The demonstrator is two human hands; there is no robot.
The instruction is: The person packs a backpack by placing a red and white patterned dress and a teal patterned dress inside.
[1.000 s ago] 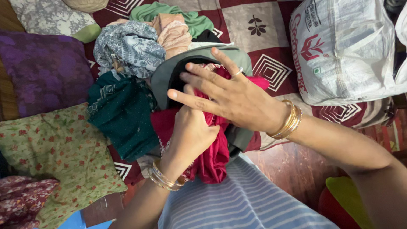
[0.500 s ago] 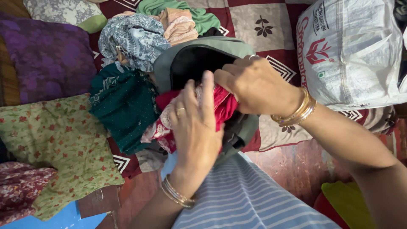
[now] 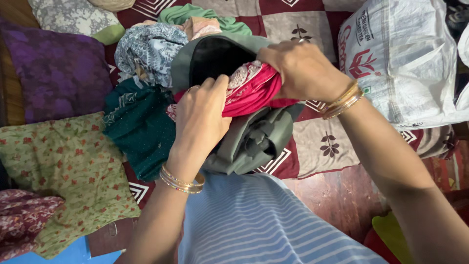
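A bundled red cloth point(image 3: 251, 90) with a pale printed border lies across the open mouth of a grey-green bag point(image 3: 254, 142) with a black lining. My left hand point(image 3: 202, 115) grips the cloth's left end. At its right end my right hand point(image 3: 298, 71) clutches it from above. Both wrists wear gold bangles. The bag's lower part is crumpled under the cloth, on my lap above the blue striped garment point(image 3: 254, 220).
A heap of folded clothes sits behind: a dark green one point(image 3: 139, 127), a grey patterned one point(image 3: 146, 46), peach and green ones. A white plastic sack point(image 3: 405, 58) stands at right. Purple point(image 3: 58, 73) and floral point(image 3: 63, 171) cushions lie at left on a maroon patterned bedspread point(image 3: 312, 22).
Both hands have lifted the red cloth up to the bag's opening and bunched it tighter. The right hand closed from spread fingers. The bag's grey lower part now shows beneath.
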